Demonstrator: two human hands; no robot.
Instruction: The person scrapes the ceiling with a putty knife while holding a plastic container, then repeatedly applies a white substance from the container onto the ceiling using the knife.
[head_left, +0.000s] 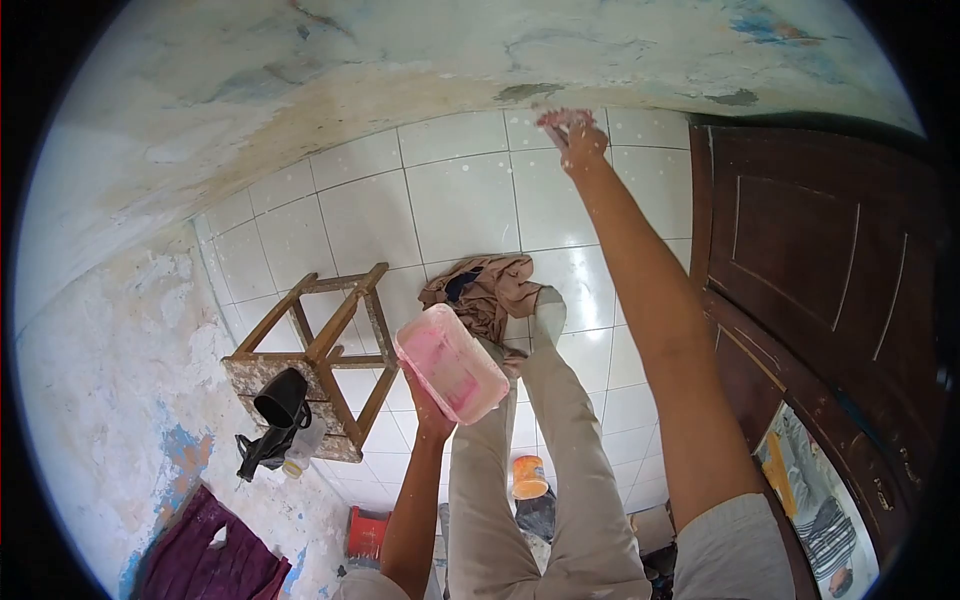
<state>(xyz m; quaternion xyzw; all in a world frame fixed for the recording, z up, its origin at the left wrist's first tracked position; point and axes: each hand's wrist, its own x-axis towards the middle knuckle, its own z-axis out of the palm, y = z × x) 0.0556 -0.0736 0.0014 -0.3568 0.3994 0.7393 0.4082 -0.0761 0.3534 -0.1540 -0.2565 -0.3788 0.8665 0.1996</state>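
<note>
My left hand (428, 408) is closed on the side of a rectangular plastic tub (455, 365), whose inside is smeared with pink and white. The tub is tilted, its opening facing up toward me. My right hand (585, 145) reaches far forward, fingers wrapped round a brush (566, 118) with pinkish bristles, slightly blurred. The brush is close to the lower part of the patchy wall (430, 70), near a bare grey spot.
A paint-spattered wooden stool (335, 365) stands at left, with a black container (281, 398) on it. Brown cloth (490, 290) lies on the tiled floor (460, 200) by my feet. A dark wooden door (810, 230) is at right; an orange tub (529, 477) stands behind my legs.
</note>
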